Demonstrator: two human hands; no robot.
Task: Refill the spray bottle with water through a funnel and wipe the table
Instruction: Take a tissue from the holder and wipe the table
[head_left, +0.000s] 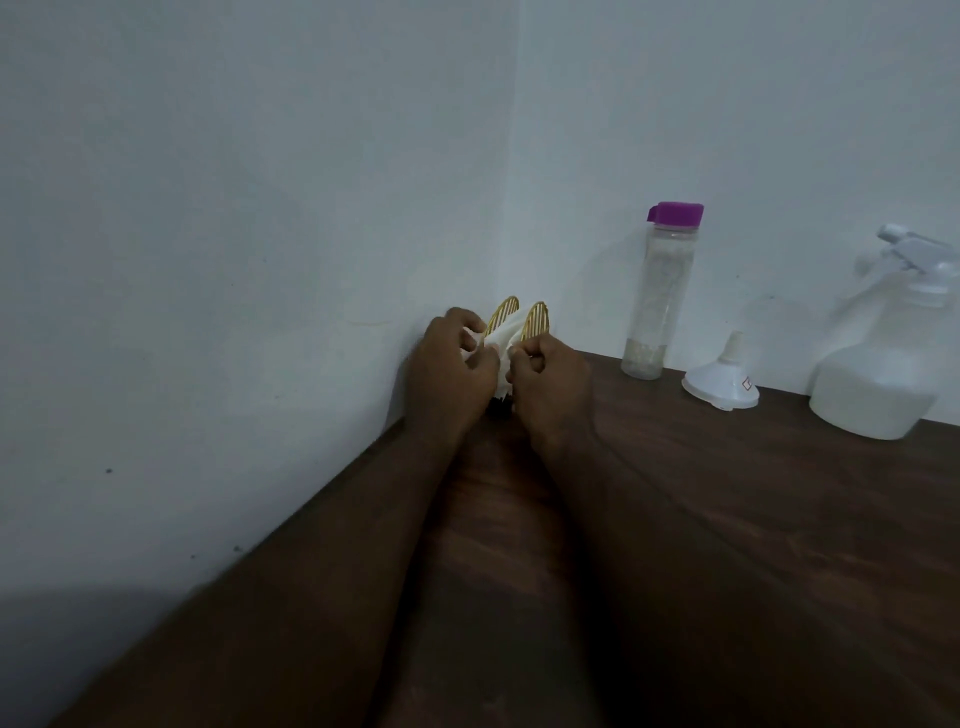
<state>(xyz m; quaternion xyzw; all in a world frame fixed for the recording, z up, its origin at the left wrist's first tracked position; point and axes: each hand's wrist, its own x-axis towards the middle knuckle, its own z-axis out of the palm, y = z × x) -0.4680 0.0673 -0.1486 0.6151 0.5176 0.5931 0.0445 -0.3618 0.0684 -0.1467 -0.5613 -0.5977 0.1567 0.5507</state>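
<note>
Fingers of left hand (452, 376) and right hand (550, 387) pinch white paper napkins (500, 340) in a gold wire holder (537, 317) at frame centre, probably freeing 1 for wiping, while the translucent white spray bottle (878, 384) stands far right.

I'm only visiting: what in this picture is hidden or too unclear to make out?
Head view only:
- The spray bottle: the right edge cuts off part of its head and body.
- The napkin holder base and most of the napkins: hidden behind the left hand and right hand gripping them.
- The funnel label: too small to read.
- The purple-capped bottle: dim light hides its water level.
</note>
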